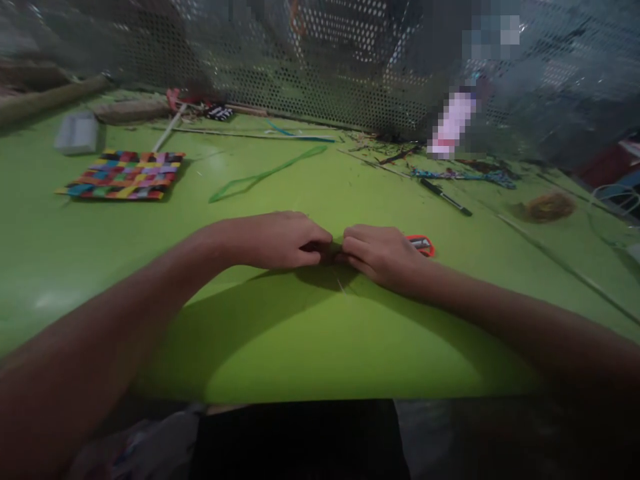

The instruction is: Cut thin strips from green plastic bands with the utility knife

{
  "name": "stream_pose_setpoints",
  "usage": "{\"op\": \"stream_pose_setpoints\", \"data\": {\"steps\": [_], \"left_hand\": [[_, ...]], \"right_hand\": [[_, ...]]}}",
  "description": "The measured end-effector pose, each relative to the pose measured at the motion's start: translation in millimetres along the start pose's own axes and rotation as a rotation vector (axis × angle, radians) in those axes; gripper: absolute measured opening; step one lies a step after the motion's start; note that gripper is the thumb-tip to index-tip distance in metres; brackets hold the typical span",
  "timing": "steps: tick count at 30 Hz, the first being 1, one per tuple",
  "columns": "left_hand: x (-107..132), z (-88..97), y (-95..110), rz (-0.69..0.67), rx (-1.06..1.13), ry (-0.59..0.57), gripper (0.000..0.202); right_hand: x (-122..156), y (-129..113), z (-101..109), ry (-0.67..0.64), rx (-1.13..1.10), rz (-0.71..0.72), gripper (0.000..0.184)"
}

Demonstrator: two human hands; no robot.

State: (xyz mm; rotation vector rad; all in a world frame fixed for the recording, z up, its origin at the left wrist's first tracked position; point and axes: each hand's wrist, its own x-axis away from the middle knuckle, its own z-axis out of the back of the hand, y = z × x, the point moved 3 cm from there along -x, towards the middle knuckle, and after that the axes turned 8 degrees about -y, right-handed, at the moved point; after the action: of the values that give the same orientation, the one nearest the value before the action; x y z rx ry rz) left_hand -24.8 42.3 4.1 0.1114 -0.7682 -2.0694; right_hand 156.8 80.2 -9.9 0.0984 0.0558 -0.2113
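Two hands, left hand (280,239) and right hand (381,253), pinch one small dark piece (333,251) between them on the green counter (310,347); one woven mat (123,175) lies far left.

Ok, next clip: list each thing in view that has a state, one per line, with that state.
left hand: fingers curled, pinching something small and dark, too small to identify
right hand: fingers curled, pinching the same small thing
woven mat: lying flat on the table
green strip: lying loose, looped
pen: lying flat, capped
red cutter: lying beside the right hand
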Motion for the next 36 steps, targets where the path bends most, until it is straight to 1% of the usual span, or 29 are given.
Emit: {"op": "stream_pose_setpoints", "data": {"steps": [3,6,15,21,24,30,36], "left_hand": [[-0.4,-0.8,-2.5,-0.035,-0.008,-0.006,0.016],[0.2,-0.5,-4.1,-0.055,-0.004,-0.003,0.017],[0.7,0.4,-5.2,0.011,-0.001,-0.026,0.020],[0.9,1.2,-7.2,0.012,0.040,-0.029,0.020],[0.5,0.3,-7.4,0.012,0.044,-0.011,0.021],[-0.8,-1.7,-7.1,0.039,0.091,-0.003,0.020],[-1.5,-2.1,-7.1,0.010,0.052,0.014,0.020]], "right_hand": [[2.0,-2.0,2.0,0.024,-0.005,0.013,0.020],[2.6,-4.6,4.2,0.044,0.034,0.021,0.021],[1.3,-7.5,3.9,0.068,0.080,0.025,0.029],[0.4,-7.8,2.4,0.070,0.096,0.022,0.027],[1.2,-8.0,0.7,0.061,0.095,0.031,0.027],[2.8,-8.8,0.2,0.036,0.094,0.050,0.020],[1.8,-9.3,1.4,0.010,0.098,0.048,0.020]]}}
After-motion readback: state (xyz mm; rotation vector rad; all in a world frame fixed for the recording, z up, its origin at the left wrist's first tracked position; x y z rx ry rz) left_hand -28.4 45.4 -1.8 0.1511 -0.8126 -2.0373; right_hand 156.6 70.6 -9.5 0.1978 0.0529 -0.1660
